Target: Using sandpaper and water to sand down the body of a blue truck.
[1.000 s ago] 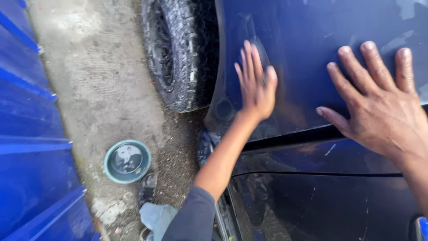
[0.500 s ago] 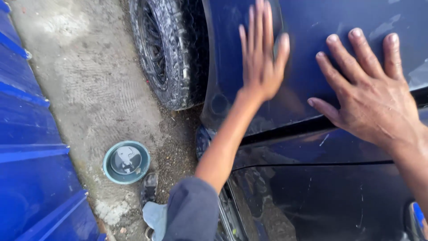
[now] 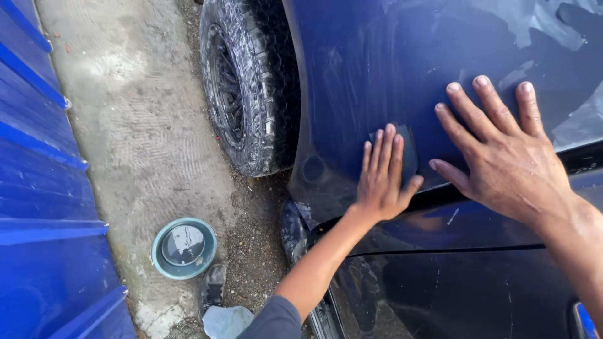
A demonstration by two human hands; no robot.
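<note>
Left hand is pressing flat, fingers together and stretched out, on a dark sanding pad against the blue car panel. The pad is peeking out past the fingertips and thumb side, sitting near the panel's lower edge, just above the dark seam. Right hand is lying open, fingers spread, palm flat on the same panel just beside the pad, holding nothing. The panel is looking wet and streaky. A wet black tyre is standing at the panel's left edge. A round teal bowl of water is sitting on the concrete ground, near a blue corrugated wall.
</note>
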